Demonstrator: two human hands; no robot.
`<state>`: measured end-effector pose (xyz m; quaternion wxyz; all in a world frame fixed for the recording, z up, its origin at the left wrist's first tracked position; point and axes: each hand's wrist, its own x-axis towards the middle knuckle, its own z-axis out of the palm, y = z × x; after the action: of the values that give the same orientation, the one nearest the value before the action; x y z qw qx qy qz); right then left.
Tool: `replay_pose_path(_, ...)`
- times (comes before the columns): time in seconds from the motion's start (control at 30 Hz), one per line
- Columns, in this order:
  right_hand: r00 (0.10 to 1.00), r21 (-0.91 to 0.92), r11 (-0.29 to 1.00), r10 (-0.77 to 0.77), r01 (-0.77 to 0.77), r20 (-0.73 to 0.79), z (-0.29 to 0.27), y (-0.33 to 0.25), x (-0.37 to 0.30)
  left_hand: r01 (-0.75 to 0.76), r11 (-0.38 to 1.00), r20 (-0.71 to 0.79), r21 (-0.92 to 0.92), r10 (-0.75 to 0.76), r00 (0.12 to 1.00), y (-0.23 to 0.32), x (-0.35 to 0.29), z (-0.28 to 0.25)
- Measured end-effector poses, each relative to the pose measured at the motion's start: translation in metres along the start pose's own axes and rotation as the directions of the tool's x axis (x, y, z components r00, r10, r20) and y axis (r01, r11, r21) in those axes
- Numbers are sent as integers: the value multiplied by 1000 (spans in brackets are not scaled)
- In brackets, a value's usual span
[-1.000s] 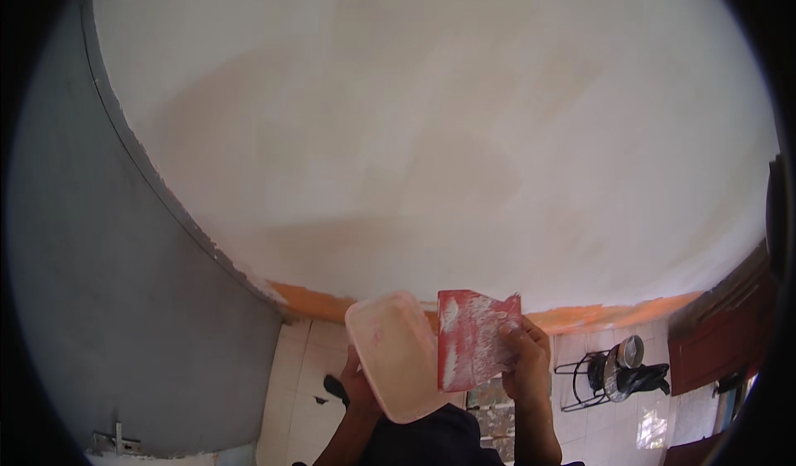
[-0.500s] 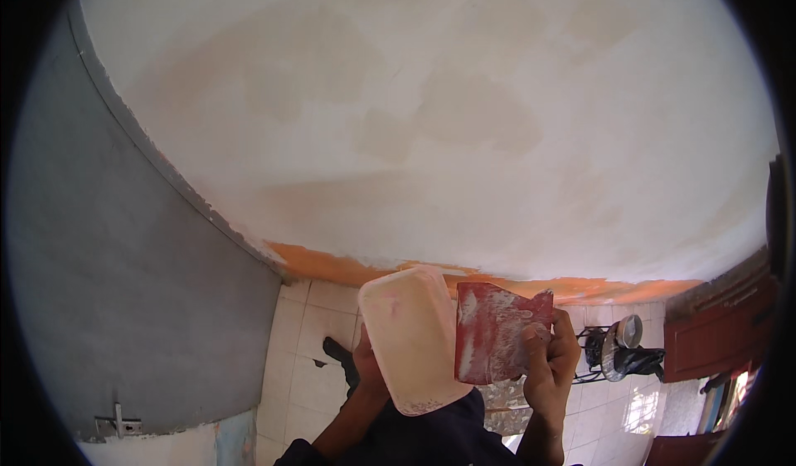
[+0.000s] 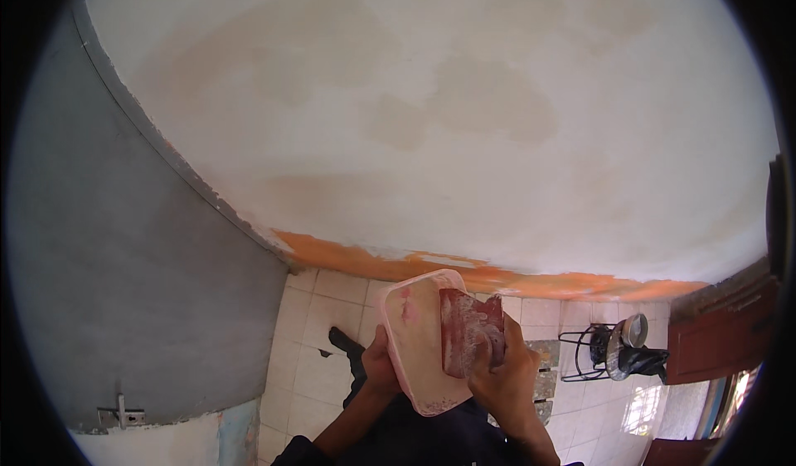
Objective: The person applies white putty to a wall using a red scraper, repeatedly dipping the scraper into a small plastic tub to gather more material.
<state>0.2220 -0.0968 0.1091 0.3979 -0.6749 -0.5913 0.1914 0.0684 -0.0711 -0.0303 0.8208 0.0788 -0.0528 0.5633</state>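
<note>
My left hand (image 3: pixel 381 370) grips a pale pink plastic tub (image 3: pixel 393 339) by its left side, fingers partly hidden beneath it. Cream-coloured paste (image 3: pixel 420 333) coats the inside, with a pinkish smear near the far end. In my right hand (image 3: pixel 506 376) is a red flat spreader (image 3: pixel 464 329), streaked with whitish paste, thumb across its face. The spreader is over the right part of the tub; whether its edge touches the paste I cannot tell.
Ahead stands a whitish wall (image 3: pixel 348 134) with beige patches and an orange strip (image 3: pixel 348 259) along its foot. A grey door (image 3: pixel 157 259) is at left. Right, on the tiled floor (image 3: pixel 327 321), a black metal stand (image 3: pixel 580 354) is beside a metal bowl (image 3: pixel 635 331) and black plastic (image 3: pixel 643 361).
The spreader has moved left from beside the tub to over it, and my right hand has turned. The tub has tilted and shifted slightly right, showing more of its inside.
</note>
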Motion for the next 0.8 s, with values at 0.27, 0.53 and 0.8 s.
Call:
replay_pose_path(0.27,994,126,990,46,-58,101,8,-13,9,-35,997,-66,68,39,997,4,-10,-18)
replay_pose_path(0.53,993,5,996,-91,91,71,13,-9,19,19,998,14,-63,-18,1000,3,-12,-13)
replay_pose_path(0.8,945,-104,947,-285,303,160,-21,-18,22,197,904,-379,380,-42,924,8,-4,29)
